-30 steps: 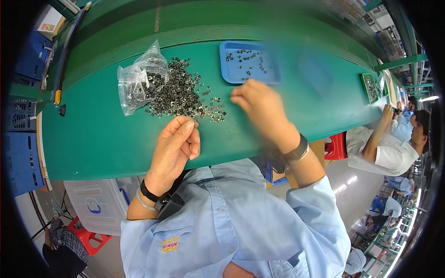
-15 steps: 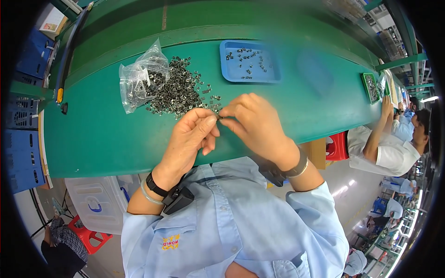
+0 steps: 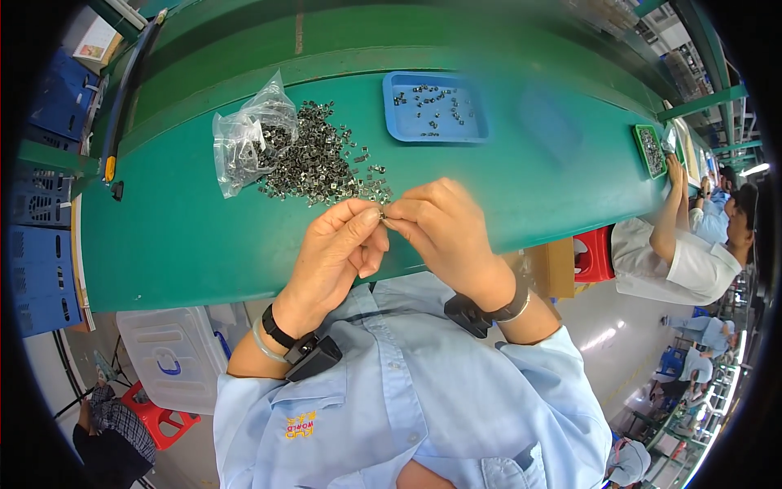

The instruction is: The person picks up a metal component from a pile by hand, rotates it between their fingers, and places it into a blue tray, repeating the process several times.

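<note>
My left hand point(image 3: 336, 244) and my right hand point(image 3: 444, 232) meet at the fingertips over the near part of the green table. Between them they pinch a small dark metal part point(image 3: 383, 216), mostly covered by the fingers. Just beyond lies a heap of small black-and-silver metal parts point(image 3: 322, 159), spreading toward my fingertips. A clear plastic bag point(image 3: 243, 155) rests against the heap's left side, with more of these parts showing through it. Farther back, a shallow blue tray point(image 3: 394, 122) holds several similar parts, scattered loosely.
The green tabletop point(image 3: 179, 253) runs away to the right, where a green tray point(image 3: 650, 151) of small parts stands near a seated co-worker point(image 3: 676, 253). A yellow-and-black tool point(image 3: 110, 169) hangs at the left edge. Below are a lidded clear bin point(image 3: 171, 359) and red stools point(image 3: 167, 420).
My two hands have come slightly down toward me, still pinching at the fingertips. The right wrist has drawn in a little. The heap, bag and tray look unmoved.
</note>
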`<state>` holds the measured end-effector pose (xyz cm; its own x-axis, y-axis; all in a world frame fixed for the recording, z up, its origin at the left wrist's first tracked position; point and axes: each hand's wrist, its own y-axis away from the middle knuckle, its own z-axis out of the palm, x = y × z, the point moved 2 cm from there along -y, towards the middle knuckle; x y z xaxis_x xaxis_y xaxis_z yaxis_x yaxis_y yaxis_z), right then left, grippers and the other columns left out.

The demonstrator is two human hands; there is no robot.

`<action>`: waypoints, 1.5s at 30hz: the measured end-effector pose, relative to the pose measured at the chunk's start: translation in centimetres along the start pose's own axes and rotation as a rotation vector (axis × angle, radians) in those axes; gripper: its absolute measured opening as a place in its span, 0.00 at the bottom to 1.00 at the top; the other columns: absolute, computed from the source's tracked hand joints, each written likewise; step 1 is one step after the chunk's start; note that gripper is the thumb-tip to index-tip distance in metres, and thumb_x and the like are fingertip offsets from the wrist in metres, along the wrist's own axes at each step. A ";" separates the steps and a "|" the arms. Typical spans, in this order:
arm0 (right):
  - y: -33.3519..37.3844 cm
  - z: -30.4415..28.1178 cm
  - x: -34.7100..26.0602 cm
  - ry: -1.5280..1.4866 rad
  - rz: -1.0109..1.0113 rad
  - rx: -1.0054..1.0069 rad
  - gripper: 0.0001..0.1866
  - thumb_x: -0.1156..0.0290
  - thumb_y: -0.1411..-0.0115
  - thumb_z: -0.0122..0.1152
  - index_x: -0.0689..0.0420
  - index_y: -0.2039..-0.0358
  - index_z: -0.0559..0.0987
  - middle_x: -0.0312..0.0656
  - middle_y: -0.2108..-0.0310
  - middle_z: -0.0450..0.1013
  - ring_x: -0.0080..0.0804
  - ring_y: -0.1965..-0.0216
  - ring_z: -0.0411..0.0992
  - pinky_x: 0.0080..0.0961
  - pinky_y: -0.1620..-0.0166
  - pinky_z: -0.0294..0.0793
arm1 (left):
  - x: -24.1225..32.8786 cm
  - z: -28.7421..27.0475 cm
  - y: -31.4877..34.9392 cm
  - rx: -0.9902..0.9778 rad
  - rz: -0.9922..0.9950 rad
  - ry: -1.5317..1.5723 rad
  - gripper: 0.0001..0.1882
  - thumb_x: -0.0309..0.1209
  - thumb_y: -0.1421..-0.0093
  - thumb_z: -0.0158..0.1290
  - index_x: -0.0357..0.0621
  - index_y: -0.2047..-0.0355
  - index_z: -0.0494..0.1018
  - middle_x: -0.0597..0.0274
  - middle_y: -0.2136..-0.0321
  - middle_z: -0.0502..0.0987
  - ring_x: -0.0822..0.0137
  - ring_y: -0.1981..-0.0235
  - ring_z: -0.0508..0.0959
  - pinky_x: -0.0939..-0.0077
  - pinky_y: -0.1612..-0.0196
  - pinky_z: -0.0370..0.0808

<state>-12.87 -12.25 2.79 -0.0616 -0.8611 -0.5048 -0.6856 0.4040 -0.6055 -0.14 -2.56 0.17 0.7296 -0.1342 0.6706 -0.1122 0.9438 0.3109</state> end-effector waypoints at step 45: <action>1.0 0.6 -0.1 -0.442 0.142 0.075 0.07 0.79 0.49 0.64 0.56 0.69 0.77 0.39 0.70 0.74 0.33 0.69 0.72 0.26 0.65 0.71 | 0.2 0.6 0.1 -0.208 -0.001 0.210 0.07 0.32 0.38 0.51 0.43 0.66 0.67 0.62 0.81 0.72 0.73 0.85 0.68 0.81 0.84 0.60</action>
<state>-13.08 -11.60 1.85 0.1747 -0.5879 -0.7899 -0.6376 0.5438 -0.5457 -0.43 -2.67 0.69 0.8555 -0.0906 0.5098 0.0138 0.9882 0.1525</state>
